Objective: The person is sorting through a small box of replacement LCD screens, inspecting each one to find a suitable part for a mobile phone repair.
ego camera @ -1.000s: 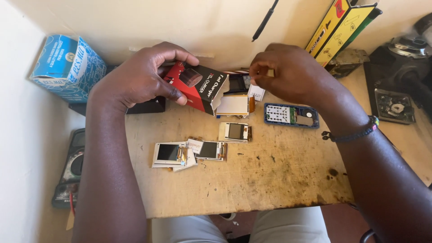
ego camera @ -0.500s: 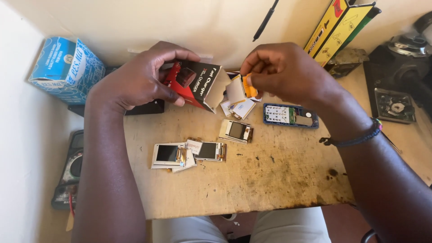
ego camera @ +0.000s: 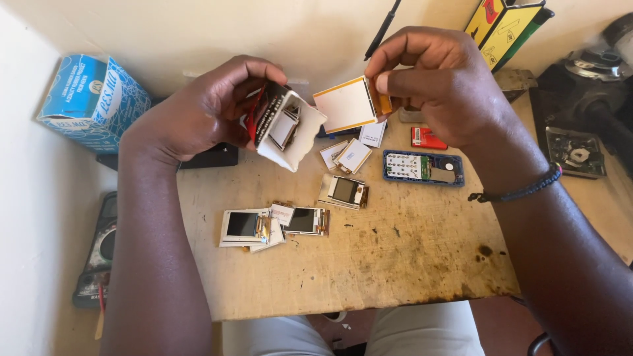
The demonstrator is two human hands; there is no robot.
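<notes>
Tilting a small carton toward the camera, the left hand has its fingers wrapped around the carton's red-and-black side, holding it above the counter with the open white mouth facing down and to the right. Inside the carton, a few small flat screens stand on edge, packed against one another; how many is hard to tell. The right hand is raised just beside the carton's mouth, thumb and fingers pinching one screen by its right edge, where an orange strip shows; its pale face is turned to the camera and it is clear of the carton. Below the hands, more loose screens lie on the counter: two pale ones under the carton, a dark-faced one nearer the middle, and a cluster of three toward the front left. A blue phone frame with its keypad showing lies to the right of them, with a small red box just behind it. A blue tissue box stands at the far left against the wall, and a multimeter lies lower down beside the counter's left edge. A dark bracelet circles the right wrist.
</notes>
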